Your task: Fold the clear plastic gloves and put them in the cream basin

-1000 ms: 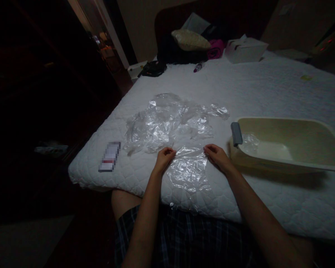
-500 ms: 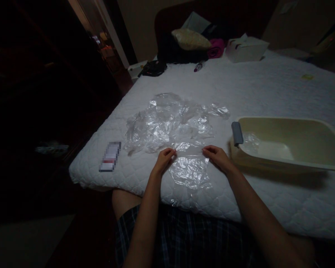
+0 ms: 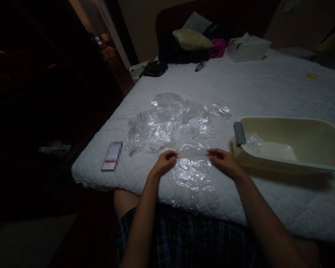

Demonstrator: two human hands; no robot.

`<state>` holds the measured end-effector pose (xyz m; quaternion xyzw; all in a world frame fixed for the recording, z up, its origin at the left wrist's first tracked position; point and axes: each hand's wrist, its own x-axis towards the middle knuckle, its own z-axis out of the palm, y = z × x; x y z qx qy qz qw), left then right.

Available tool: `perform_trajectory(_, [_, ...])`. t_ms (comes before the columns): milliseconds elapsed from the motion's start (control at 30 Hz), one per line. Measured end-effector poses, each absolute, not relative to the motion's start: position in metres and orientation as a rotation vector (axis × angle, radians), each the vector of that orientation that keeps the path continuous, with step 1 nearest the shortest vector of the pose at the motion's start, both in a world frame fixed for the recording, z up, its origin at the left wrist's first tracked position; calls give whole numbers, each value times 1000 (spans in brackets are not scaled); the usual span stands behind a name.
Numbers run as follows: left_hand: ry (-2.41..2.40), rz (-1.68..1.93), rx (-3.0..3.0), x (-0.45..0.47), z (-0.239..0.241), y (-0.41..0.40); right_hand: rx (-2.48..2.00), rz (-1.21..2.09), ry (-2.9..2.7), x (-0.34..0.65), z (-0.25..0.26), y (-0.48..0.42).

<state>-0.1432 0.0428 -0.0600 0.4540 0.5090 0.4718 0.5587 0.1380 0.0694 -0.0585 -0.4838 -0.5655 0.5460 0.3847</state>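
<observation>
A clear, crinkled plastic bag [image 3: 193, 175] lies spread on the white quilted bed in front of me, its near end reaching the bed's edge. My left hand [image 3: 166, 160] pinches the bag's left side near its upper part, fingers curled together. On the opposite side, my right hand [image 3: 222, 160] has thumb and fingers closed on the right side of the bag. Between the hands the plastic is folded into a smooth band. Just beyond lies a loose heap of other clear plastic bags [image 3: 164, 124], spread toward the middle of the bed.
A cream plastic tub [image 3: 293, 128] with a grey handle stands at right, some clear plastic inside it. A pixelated phone-like object [image 3: 111, 157] lies at left on the bed [image 3: 257, 93]. At the far end are a white box [image 3: 248, 48], a pillow [image 3: 192, 40] and a pink roll [image 3: 217, 49].
My right hand has shifted slightly to the right along the bag's side. The plastic between my hands now shows a curved upper edge. The whole view has moved a little.
</observation>
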Motion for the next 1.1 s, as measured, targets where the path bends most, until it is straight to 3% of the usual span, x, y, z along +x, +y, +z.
perform_trajectory(433, [1235, 1146, 1285, -143, -63, 43, -1094, 1085, -1681, 137, -56, 67])
perform_trajectory(1100, [1215, 1187, 1219, -143, -59, 43, -1148, 1061, -1737, 130, -46, 54])
